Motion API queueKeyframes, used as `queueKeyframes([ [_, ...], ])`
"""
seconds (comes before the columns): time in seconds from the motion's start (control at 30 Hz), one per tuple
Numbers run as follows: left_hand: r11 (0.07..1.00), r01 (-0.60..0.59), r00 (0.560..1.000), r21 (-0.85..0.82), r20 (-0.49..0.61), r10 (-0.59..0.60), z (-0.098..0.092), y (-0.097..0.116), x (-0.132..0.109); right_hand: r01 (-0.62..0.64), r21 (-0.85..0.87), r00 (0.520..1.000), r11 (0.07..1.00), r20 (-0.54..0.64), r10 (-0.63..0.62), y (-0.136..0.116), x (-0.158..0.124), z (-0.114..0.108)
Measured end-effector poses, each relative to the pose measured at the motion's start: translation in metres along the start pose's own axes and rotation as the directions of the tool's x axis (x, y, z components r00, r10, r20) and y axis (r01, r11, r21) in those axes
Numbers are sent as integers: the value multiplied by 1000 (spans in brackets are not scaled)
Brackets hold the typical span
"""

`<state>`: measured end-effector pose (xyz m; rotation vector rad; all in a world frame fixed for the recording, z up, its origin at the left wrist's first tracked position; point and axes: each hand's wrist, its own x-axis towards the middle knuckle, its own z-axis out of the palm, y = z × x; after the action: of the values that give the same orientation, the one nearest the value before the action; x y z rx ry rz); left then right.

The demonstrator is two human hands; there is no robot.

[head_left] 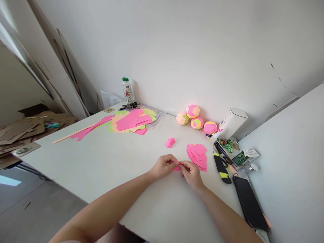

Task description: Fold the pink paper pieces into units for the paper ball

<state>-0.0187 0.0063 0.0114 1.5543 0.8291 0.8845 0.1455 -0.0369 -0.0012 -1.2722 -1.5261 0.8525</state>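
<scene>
The left hand [163,167] and right hand [192,173] are clamping their fingers [173,158] on a small pink paper piece [176,168]; rectangular pink paper sheets [197,156] are lying at their two o'clock.

We see a pale wall [162,50] at the far side, with dark marks [272,66] on its right. Tall boards [50,57] stand slanted at far left. Below the white table [101,158], we see grey floor [37,202] with a bright patch [8,180].
</scene>
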Motion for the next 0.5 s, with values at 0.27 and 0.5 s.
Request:
queueKeyframes([
  [0.27,996,-84,996,33,9,84,1,-3,-1,-32,52,999,998,23,31,1,1,0],
  [0.5,988,-142,990,60,22,141,0,-5,0,-34,67,999,997,26,32,3,0,-1],
])
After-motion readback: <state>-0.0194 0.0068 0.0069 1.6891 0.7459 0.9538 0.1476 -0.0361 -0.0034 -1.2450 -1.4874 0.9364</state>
